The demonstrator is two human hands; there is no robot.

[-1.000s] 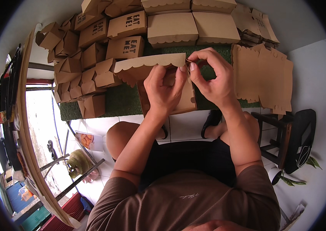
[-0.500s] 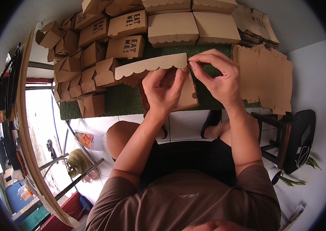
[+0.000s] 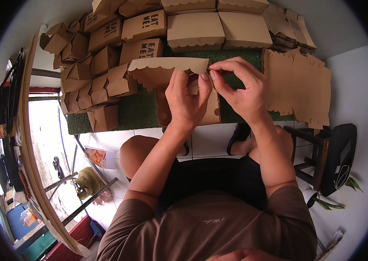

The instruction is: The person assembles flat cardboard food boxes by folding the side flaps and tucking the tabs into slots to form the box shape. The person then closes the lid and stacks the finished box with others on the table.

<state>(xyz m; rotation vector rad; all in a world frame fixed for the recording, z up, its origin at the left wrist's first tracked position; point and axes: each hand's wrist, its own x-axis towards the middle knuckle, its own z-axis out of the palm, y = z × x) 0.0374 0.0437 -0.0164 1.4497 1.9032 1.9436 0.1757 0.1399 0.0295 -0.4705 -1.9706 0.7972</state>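
Note:
A partly folded brown cardboard box (image 3: 164, 112) sits at the near edge of the green turf-covered table, its lid raised. Along the top of that lid runs a scalloped flap (image 3: 166, 64). My left hand (image 3: 186, 98) is closed on the lid near its right end, with thumb and fingers behind and below the scalloped edge. At the lid's right corner my right hand (image 3: 242, 87) pinches the cardboard between thumb and forefinger. The fingertips of both hands almost meet there. Part of the box's inside is hidden behind my left hand.
Folded small boxes (image 3: 103, 91) crowd the left of the table (image 3: 136, 115). Larger scalloped-lid boxes (image 3: 195, 30) stand at the back. Flat box blanks (image 3: 299, 85) overhang the right edge, near a dark stool (image 3: 312, 152) and a black bag (image 3: 340, 158). A green gas cylinder (image 3: 89, 182) stands lower left.
The lid has tilted, so more of its inner face shows below the scalloped flap. Both hands have shifted slightly, still at its right corner.

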